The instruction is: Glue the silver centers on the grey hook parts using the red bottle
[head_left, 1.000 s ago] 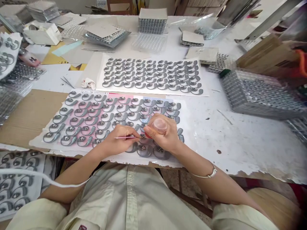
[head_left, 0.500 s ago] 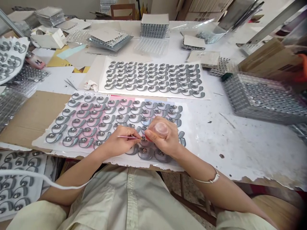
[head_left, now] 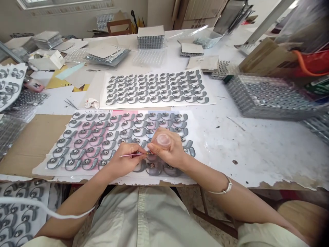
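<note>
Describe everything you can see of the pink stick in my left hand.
The stick is thin, straight and pink; its material is unclear. Your left hand pinches it between thumb and fingers, which hide part of its length. It lies nearly level across the view, one end sticking out leftward, the other pointing toward your right hand, above the grey pieces. Whether its tip touches one is too small to tell.

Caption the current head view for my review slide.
Left hand pinching a thin pink stick, right hand gripping a translucent container, over rows of grey curved pieces.
</note>
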The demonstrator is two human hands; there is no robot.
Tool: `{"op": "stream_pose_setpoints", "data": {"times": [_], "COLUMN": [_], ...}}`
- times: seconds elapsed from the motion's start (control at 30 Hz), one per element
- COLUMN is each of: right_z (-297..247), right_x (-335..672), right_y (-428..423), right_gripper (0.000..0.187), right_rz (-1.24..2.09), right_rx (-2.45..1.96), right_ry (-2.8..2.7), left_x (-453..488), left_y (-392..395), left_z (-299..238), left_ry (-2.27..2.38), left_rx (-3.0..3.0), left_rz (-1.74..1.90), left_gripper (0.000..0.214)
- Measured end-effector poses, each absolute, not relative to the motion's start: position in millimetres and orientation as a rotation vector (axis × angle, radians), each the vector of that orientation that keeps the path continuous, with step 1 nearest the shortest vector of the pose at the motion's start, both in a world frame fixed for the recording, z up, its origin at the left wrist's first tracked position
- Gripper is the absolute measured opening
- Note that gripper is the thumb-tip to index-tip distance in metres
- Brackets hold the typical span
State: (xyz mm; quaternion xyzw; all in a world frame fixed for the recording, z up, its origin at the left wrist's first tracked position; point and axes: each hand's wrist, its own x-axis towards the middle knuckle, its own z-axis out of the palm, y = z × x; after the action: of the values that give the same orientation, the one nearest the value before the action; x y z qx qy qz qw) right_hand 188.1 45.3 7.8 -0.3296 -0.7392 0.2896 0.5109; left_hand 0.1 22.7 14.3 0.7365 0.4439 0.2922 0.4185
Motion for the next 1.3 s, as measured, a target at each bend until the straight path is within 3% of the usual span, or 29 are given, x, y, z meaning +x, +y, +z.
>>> {"op": "stream_pose_setpoints", "data": {"times": [0.7, 0.87, 1.1, 1.3], "right_z": [18, 35, 50, 47], "right_x": [196, 226, 291, 334], "right_y": [53, 77, 111, 117], "right_gripper": [0.031, 0.039, 0.040, 0.046], "right_rz": [0.780, 1.210, 1.286, 1.353], "right_rx": [-0.901, -0.802, -0.677, -0.633], "right_ry": [-1.686, -1.197, -0.308, -0.153], "left_x": [-1, -4, -7, -10], "left_y": [28, 26, 23, 25], "left_z": [16, 12, 8, 2], "left_ry": [1.163, 1.160, 1.190, 1.248], "left_rx": [1.918, 2.065, 2.127, 2.165], "left_rz": [0.611, 0.564, 0.606, 0.554], "left_gripper": [0.009, 0.017, 0.020, 0.023]}}
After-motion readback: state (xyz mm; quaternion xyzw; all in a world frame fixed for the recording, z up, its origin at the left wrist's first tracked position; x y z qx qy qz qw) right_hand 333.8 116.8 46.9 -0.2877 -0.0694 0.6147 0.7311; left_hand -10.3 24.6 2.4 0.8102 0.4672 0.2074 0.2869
